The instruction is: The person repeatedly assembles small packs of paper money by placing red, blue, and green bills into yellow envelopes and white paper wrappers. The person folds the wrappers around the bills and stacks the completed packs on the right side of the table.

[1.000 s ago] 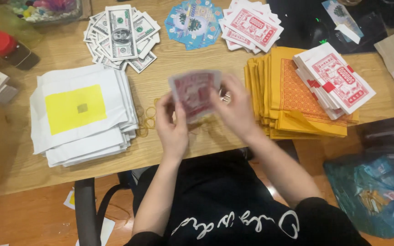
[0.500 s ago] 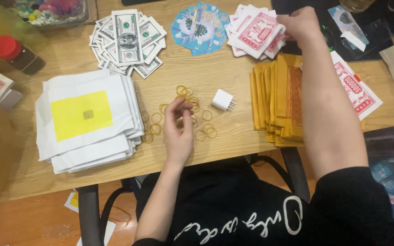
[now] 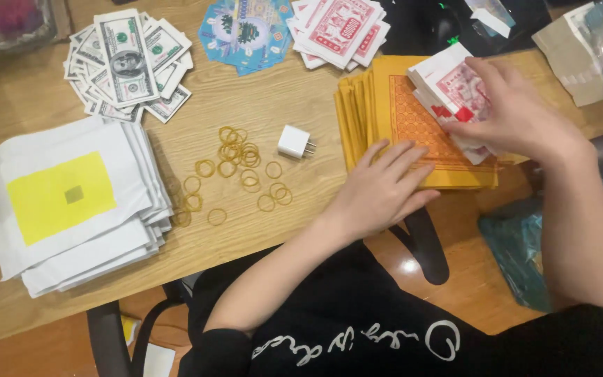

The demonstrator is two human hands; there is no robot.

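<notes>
My left hand (image 3: 384,187) lies flat, fingers spread, on the near corner of a stack of orange-yellow paper sheets (image 3: 400,112) at the table's right. My right hand (image 3: 518,115) grips a bundle of red-and-white printed papers (image 3: 455,91) that rests on top of that orange stack. Several yellow rubber bands (image 3: 235,164) lie scattered on the wood left of my left hand, with a small white plug adapter (image 3: 294,142) among them.
A stack of white sheets with a yellow square (image 3: 71,202) fills the left. Banknote-style papers (image 3: 130,59) fan out at the back left, a blue round print (image 3: 246,31) and more red-and-white papers (image 3: 340,28) at the back. The wooden table (image 3: 280,91) edge runs near my body.
My left hand has left the rubber bands and moved right onto the orange stack. My right hand has come back from the far red-and-white pile and now grips the bundle on the orange stack.
</notes>
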